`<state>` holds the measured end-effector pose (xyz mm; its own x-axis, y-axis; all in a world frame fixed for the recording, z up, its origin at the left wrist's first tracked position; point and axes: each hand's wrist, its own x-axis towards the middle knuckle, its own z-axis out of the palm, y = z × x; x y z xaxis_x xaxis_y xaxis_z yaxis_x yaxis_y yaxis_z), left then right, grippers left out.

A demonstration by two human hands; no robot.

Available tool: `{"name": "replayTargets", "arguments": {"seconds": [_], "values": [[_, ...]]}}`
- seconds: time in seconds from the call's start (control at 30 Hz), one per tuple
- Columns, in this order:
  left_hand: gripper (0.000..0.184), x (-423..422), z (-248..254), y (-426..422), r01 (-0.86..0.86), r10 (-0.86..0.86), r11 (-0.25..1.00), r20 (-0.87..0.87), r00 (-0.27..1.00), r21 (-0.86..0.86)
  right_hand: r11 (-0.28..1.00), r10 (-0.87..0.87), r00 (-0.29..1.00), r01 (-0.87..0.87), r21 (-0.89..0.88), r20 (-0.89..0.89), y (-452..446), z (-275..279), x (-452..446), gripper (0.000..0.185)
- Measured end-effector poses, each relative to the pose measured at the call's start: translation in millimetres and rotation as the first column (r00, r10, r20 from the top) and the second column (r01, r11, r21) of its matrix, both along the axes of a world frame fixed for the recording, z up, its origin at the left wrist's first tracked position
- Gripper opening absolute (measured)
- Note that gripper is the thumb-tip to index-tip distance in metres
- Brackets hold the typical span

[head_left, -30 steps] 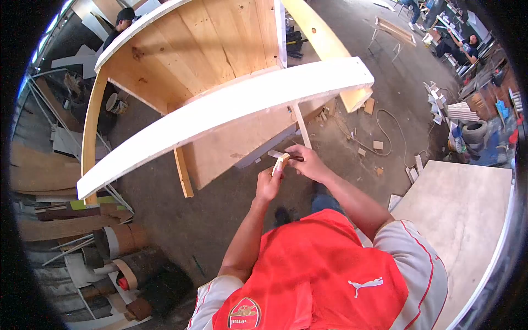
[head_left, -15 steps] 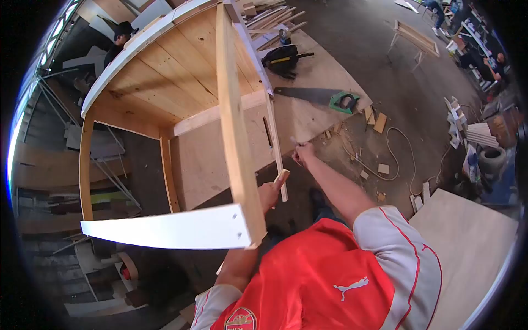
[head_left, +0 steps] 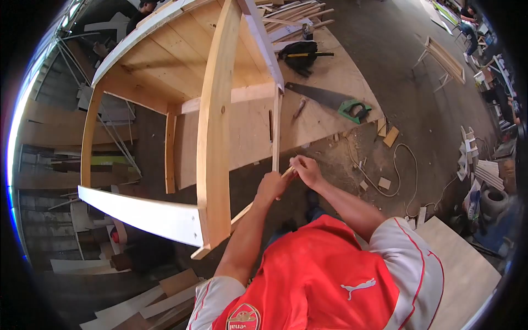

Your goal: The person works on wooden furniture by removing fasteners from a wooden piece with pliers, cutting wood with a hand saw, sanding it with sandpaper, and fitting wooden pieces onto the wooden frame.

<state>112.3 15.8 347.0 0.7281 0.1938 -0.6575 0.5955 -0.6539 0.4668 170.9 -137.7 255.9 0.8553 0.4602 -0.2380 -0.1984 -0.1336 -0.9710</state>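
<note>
Head view: the strip (head_left: 242, 214) slanted in front of the wearer, its upper end between the two hands and its lower end showing past the bottom corner of the frame's near leg (head_left: 215, 137). The left hand (head_left: 272, 185) was closed around the strip, a little short of its upper end. The right hand (head_left: 307, 169) was narrow, its fingers drawn together and seemingly pinching that end; anything tucked behind them was hidden.

For clean work at the tip, the left hand looked like the one to do the steadying, firm enough that the strip could not roll, with the right free for fine, light finger work. A short stub between the hands seemed right, since a longer one would have flexed. The far end deserved a glance too: it passed behind the leg, near the white rail (head_left: 140, 215), and whether it touched either could not be told. A careless swing might have knocked the frame (head_left: 165, 66) or jarred the grip.

The thin upright (head_left: 276, 126) ended just by the left knuckles, so small, slow turns of the wrist suited the spot best. The saw (head_left: 330, 102) and a small tool (head_left: 300, 108) lay on the board (head_left: 324, 60) beyond, well apart from the fingers.
</note>
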Motion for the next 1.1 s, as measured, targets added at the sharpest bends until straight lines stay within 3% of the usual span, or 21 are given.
{"name": "replayTargets", "arguments": {"seconds": [0.1, 0.17, 0.23, 0.33, 0.43, 0.5, 0.6, 0.67, 0.73, 0.83, 0.87, 0.93, 1.03, 1.1], "values": [[0.072, -5.3, 0.3, -11.6, 0.028, -0.027, 0.999, 0.042, 0.999, -0.034, 0.979, -0.197, 0.961, 0.203, -0.011, 0.196, -2.5, -4.5, -14.5, 0.045], [0.068, -15.3, -2.1, -20.7, 0.071, -0.069, 0.997, 0.116, 0.991, -0.015, 0.966, -0.259, 0.944, 0.254, 0.051, 0.204, -8.2, -18.0, -16.8, 0.043], [0.066, -30.5, 4.5, -31.6, 0.128, -0.135, 0.991, 0.212, 0.968, 0.048, 0.958, -0.287, 0.932, 0.276, 0.078, 0.224, -18.8, -3.3, -22.6, 0.042], [0.065, -69.2, 23.6, -55.6, 0.177, -0.267, 0.941, 0.313, 0.912, 0.288, 0.92, -0.352, 0.902, 0.383, -0.087, 0.251, -34.2, -24.9, -31.3, 0.04], [0.067, -135.5, 48.7, -78.4, 0.012, -0.242, 0.932, 0.594, 0.767, 0.363, 0.895, -0.426, 0.898, 0.436, 0.09, -0.114, -68.4, -38.7, -49.0, 0.034], [0.062, -183.3, 57.5, -82.2, -0.118, -0.254, 0.919, 0.792, 0.555, 0.377, 0.84, -0.533, 0.777, 0.533, -0.101, -0.336, -93.5, -17.4, -68.6, 0.03], [0.053, -263.2, 76.4, -89.2, -0.32, -0.288, 0.88, 0.93, 0.23, 0.351, 0.807, -0.577, 0.704, 0.569, -0.157, -0.415, -138.3, -45.6, -81.9, 0.025], [0.057, -308.2, 113.0, -93.9, -0.537, -0.406, 0.723, 0.896, 0.18, 0.435, 0.8, -0.591, 0.656, 0.553, -0.233, -0.469, -161.8, -51.1, -89.0, 0.024], [0.072, -323.9, 114.5, -85.5, -0.771, -0.354, 0.618, 0.93, -0.098, 0.154, 0.776, -0.605, 0.605, 0.593, -0.214, -0.517, -172.8, -46.4, -98.7, 0.025], [0.106, -323.7, 124.7, -71.5, -0.693, 0.183, 0.632, 0.936, -0.301, -0.347, 0.748, -0.595, 0.535, 0.641, -0.17, -0.6, -185.3, -49.6, -108.9, 0.021], [0.11, -316.2, 138.6, -70.9, -0.489, 0.389, 0.695, 0.848, -0.36, -0.526, 0.743, -0.581, 0.517, 0.652, -0.15, -0.629, -186.8, -53.0, -109.0, 0.019], [0.098, -304.2, 148.2, -63.4, -0.27, 0.518, 0.764, 0.807, -0.285, -0.586, 0.754, -0.568, 0.519, 0.64, -0.151, -0.639, -187.4, -54.0, -111.4, 0.018], [0.077, -276.6, 172.9, -74.4, -0.266, 0.635, 0.597, 0.648, -0.42, -0.757, 0.757, -0.555, 0.49, 0.633, -0.162, -0.672, -185.4, -66.0, -106.9, 0.018], [0.057, -274.4, 172.7, -66.2, -0.31, 0.646, 0.596, 0.672, -0.362, -0.741, 0.767, -0.53, 0.483, 0.624, -0.15, -0.697, -186.4, -78.0, -101.0, 0.019]]}}
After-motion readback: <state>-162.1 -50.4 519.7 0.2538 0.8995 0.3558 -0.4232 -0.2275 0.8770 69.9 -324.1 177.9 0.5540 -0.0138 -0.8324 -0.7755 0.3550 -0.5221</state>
